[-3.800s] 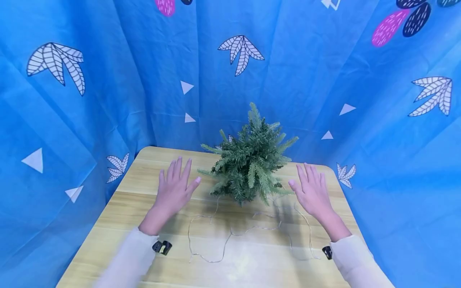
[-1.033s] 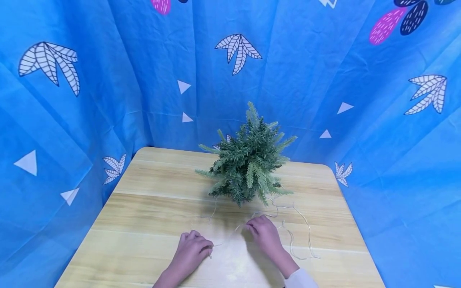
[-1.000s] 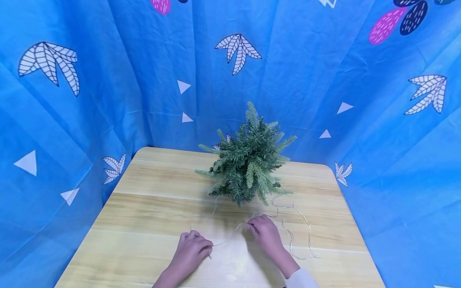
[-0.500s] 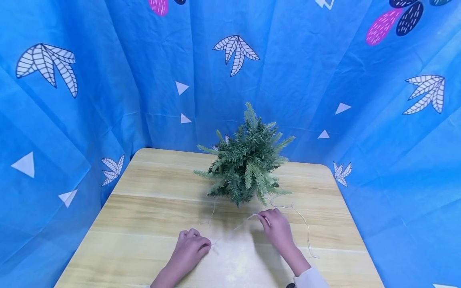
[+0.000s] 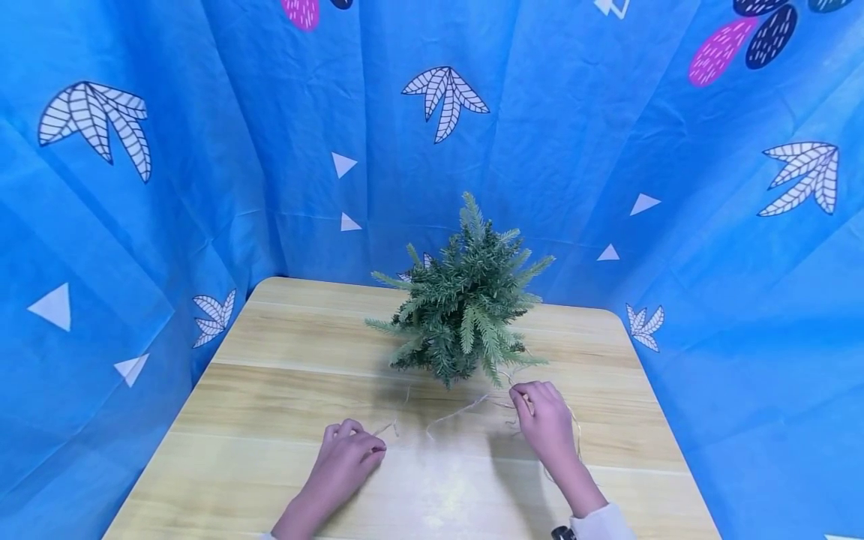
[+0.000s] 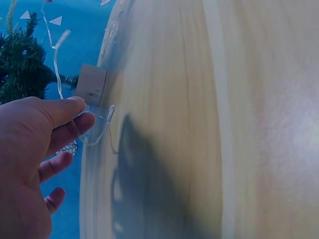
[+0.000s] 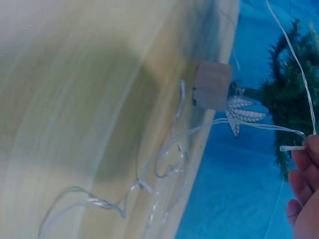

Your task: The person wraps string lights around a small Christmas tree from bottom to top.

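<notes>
"What are you gripping on your left side?"

"With my left hand (image 5: 340, 465) I'm pinching the light string (image 5: 460, 411) between thumb and forefinger, while my other fingers are bending loosely. Small clear tips are sticking out from the wire on either side of my pinch."

"And what's your right doing?"

"My right hand (image 5: 543, 420) is pinching the string too, and one clear tip is poking out beside my fingertips. A length of wire is spanning part of the gap between my two hands."

"Where's the rest lying?"

"Some loops are lying on the wood-grain table (image 5: 283, 330), near the square base (image 7: 213, 85) of the tree (image 5: 466, 307), on my right-hand side."

"So where's the tree standing?"

"It's standing upright toward the far edge, beyond both my hands, with its low branches reaching nearer my right. A patterned blue curtain (image 5: 574, 150) is hanging behind it, and a black band (image 5: 563, 533) is showing at my right wrist, against a white sleeve (image 5: 604, 523)."
</notes>
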Motion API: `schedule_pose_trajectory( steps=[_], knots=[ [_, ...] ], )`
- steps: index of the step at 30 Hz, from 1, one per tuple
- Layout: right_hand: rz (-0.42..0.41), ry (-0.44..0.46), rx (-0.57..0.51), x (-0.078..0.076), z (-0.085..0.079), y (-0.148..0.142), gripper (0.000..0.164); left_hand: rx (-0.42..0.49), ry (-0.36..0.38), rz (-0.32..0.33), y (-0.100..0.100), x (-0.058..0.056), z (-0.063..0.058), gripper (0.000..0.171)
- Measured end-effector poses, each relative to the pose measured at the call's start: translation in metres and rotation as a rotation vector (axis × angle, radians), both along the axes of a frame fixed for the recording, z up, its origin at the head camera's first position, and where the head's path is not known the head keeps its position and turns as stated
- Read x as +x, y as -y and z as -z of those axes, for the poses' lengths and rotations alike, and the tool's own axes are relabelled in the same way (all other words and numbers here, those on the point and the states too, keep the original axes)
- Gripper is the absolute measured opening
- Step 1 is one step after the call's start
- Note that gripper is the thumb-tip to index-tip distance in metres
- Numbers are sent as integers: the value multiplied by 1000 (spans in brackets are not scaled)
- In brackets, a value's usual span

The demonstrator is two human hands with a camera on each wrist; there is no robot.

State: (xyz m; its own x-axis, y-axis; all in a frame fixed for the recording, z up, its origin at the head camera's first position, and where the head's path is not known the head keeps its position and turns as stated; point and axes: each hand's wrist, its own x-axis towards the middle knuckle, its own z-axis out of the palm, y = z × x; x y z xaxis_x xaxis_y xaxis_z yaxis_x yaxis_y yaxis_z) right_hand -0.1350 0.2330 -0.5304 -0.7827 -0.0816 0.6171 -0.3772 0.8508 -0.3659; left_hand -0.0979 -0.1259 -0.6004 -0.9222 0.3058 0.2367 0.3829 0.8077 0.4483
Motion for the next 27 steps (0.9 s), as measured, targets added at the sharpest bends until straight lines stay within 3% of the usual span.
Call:
schedule_pose_trajectory(
  steps=[16,22,27],
  knots=[
    [-76,-215,-157,3,-30,-12,12,-17,-93,9,6,-12,-3,12],
    [-124,-331,-200,4,-38,-15,7,-5,-85,1,8,-16,-3,13],
    [-143,-420,-219,3,-43,-17,24,-4,-98,-19,10,-20,-4,14]
  ],
)
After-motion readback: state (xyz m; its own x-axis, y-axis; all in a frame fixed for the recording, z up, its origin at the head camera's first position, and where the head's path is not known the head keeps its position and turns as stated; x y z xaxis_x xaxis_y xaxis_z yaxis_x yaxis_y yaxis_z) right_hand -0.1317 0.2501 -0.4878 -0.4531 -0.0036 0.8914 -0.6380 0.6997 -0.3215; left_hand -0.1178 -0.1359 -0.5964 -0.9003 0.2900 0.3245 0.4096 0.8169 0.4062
